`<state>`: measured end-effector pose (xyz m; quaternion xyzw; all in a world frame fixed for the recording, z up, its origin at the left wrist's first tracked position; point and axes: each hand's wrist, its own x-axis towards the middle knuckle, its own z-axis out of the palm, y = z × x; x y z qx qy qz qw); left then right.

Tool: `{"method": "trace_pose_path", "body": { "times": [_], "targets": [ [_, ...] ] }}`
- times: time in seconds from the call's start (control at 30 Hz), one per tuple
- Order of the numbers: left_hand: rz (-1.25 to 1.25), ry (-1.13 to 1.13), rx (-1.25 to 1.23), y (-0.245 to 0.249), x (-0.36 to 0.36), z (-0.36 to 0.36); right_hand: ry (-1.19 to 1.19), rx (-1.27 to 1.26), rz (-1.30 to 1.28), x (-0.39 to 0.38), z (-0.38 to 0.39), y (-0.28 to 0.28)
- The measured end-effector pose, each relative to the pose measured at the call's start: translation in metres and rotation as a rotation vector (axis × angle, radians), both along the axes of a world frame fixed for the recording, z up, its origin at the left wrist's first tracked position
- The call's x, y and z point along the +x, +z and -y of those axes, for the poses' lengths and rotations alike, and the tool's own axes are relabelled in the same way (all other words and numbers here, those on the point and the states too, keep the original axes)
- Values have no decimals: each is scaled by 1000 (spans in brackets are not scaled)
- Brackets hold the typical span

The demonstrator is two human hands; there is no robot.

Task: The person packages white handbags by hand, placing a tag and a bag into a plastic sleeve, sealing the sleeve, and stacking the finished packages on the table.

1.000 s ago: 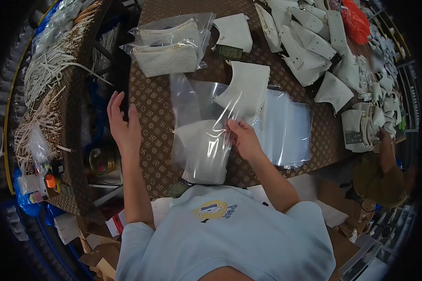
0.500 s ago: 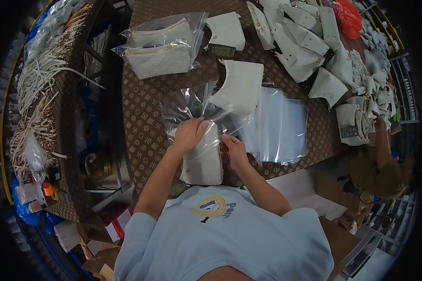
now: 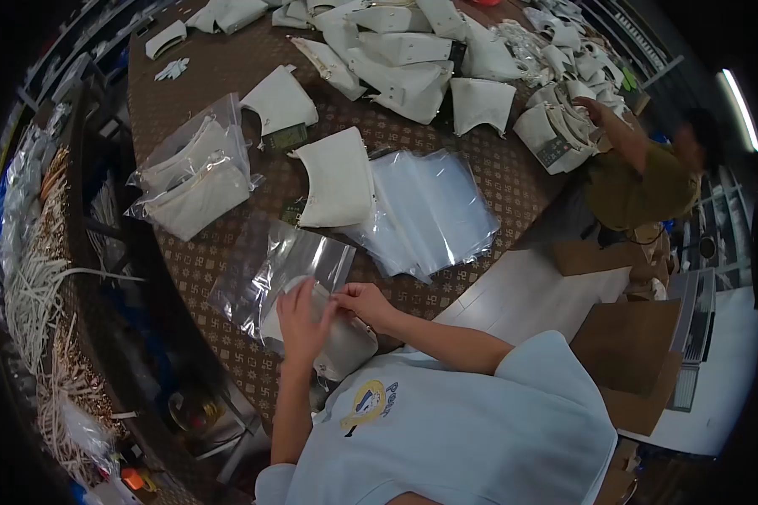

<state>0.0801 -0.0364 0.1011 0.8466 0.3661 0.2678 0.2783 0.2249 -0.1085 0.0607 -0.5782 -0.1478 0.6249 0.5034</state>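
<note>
A white handbag (image 3: 346, 343) lies near the table's front edge by my body, its far end in or under a clear plastic bag (image 3: 310, 251). My left hand (image 3: 301, 320) rests on the handbag and the plastic, fingers stretched out and slightly apart. At the handbag's right side my right hand (image 3: 365, 305) is closed in a pinch; what its fingertips grip looks like the plastic bag's edge, though they partly hide it. Beyond my hands lies another white handbag (image 3: 335, 178), beside a stack of clear plastic bags (image 3: 434, 210).
Two bagged white handbags (image 3: 198, 189) lie at the left, and another white handbag (image 3: 280, 103) with a dark tag farther back. A heap of white handbags (image 3: 404, 63) covers the back. A co-worker (image 3: 644, 181) reaches toward white bags (image 3: 556, 130) at the right. Cords hang at far left.
The view has turned to the right and up. My left fingers now spread over the handbag, and my right hand has come close beside them in a pinch.
</note>
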Motion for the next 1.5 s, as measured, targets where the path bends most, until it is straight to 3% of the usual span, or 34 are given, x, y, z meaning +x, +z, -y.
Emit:
{"method": "trace_pose_path", "body": {
  "times": [0.07, 0.3, 0.4, 0.47, 0.57, 0.8, 0.87, 1.03, 1.17, 1.5],
  "targets": [
    [-120, -139, 105, 9, -1, 17, -97, -23, -35, -8, 2, 12],
    [-199, -144, -16, -8, -24, 27, -226, 60, 63, -23, 11, 21],
    [-90, -167, 62, -1, -25, 16, -250, 102, 111, -31, 12, 21],
    [19, -166, -25, 8, -25, 10, -249, 101, 121, -36, 12, 27],
    [22, -180, 28, 16, -28, 6, -228, 142, 195, -40, 11, 32],
    [-157, -155, 262, 36, -23, 19, -22, 78, 256, -27, 4, 46],
    [-206, 1, 283, 32, -20, 29, 24, 60, 284, -20, -2, 48],
    [-156, 57, 30, 28, -20, 31, 197, 248, 200, -7, -3, 39],
    [-76, 69, -83, 29, -24, 31, 325, 190, 104, 1, -5, 47],
    [66, 254, -150, 35, -22, 24, 347, 248, 235, 0, -15, 48]
  ]
}}
